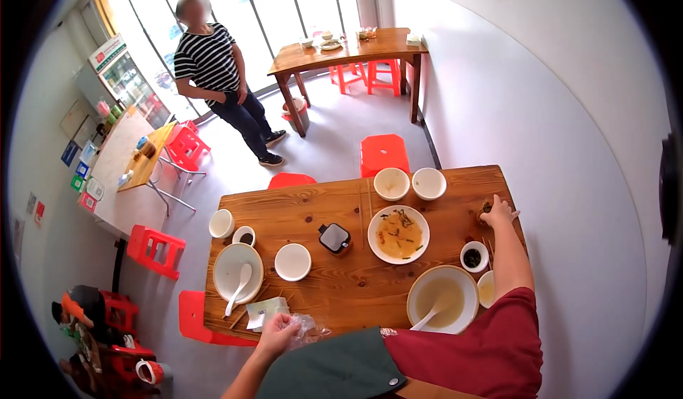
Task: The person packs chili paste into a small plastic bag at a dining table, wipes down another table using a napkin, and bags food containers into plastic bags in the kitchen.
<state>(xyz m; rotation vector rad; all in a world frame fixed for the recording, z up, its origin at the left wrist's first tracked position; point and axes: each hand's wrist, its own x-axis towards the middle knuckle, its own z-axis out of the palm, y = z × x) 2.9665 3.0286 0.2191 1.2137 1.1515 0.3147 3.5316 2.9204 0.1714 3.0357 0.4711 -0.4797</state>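
Observation:
My left hand (pixel 279 333) is closed on a crumpled clear plastic bag (pixel 307 329) at the table's near edge, beside a tissue packet (pixel 267 313). At the table's right edge my right hand (pixel 500 212) has its fingers wrapped round a small dark container (pixel 486 212), partly hidden by the hand. Near my right forearm sit a small bowl of dark sauce (pixel 474 256) and a small bowl of yellowish liquid (pixel 486 289). A large bowl (pixel 442 299) with cloudy soup and a white spoon is in front of me. A plate (pixel 399 234) holds leftover orange broth and greens.
On the wooden table (pixel 327 285) are two white bowls (pixel 429 184), a white dish (pixel 292 262), a black-lidded jar (pixel 334 238), chopsticks and a large bowl with spoon (pixel 238 274). Red stools (pixel 384 155) surround it. A person in a striped shirt (pixel 208 61) stands beyond.

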